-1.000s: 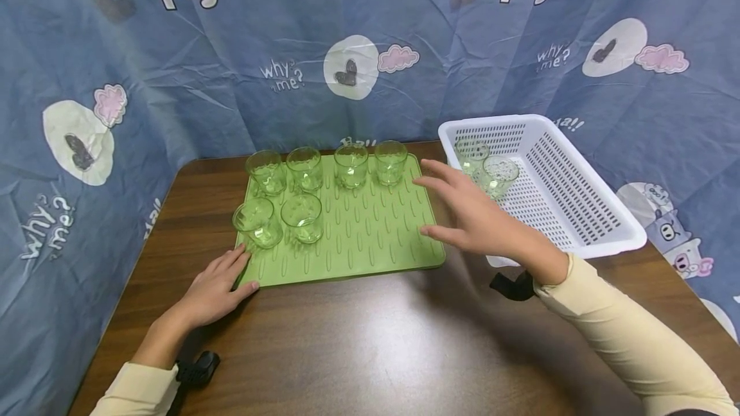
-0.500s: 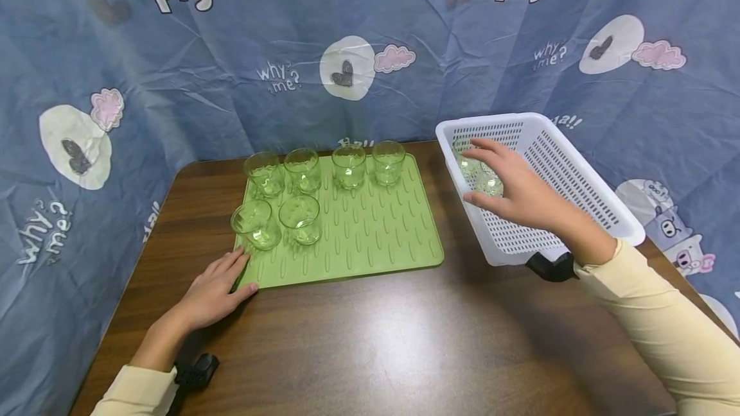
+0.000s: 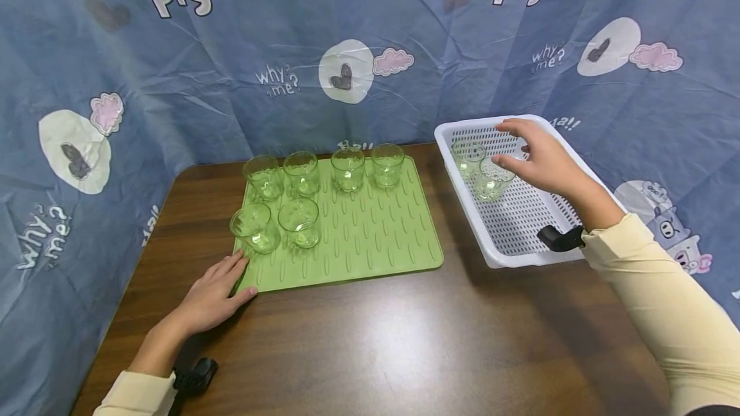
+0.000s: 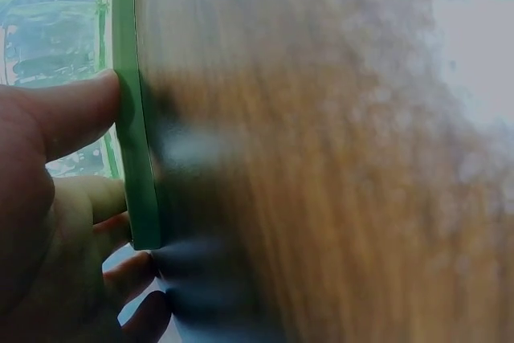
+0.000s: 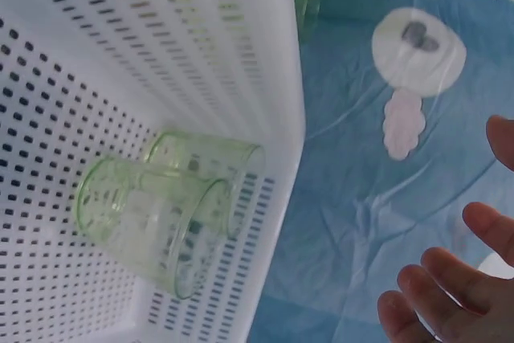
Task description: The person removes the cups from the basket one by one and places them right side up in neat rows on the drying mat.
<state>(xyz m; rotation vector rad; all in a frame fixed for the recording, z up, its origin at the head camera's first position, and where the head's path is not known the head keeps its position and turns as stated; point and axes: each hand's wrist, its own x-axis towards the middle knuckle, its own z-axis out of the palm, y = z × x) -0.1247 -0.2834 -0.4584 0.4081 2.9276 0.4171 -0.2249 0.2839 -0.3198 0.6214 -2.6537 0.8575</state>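
Note:
My left hand rests at the front left corner of a green ribbed mat, fingers fairly straight. In the left wrist view its thumb touches the mat's edge. Along the back of the mat stands a row of several clear green-tinted glasses. Two more, a left front glass and a right front glass, stand before them. Over a white perforated basket hovers my right hand, fingers loosely bent, holding nothing. Inside, a nearer glass and a farther glass sit side by side.
A dark wooden table carries the mat and, to its right, the basket. Behind the table hangs a blue printed cloth. Each wrist wears a black camera, the left camera and the right camera.
My right hand has moved from beside the mat's right edge to the right, over the basket, and past the two glasses in it. The left hand stays in place.

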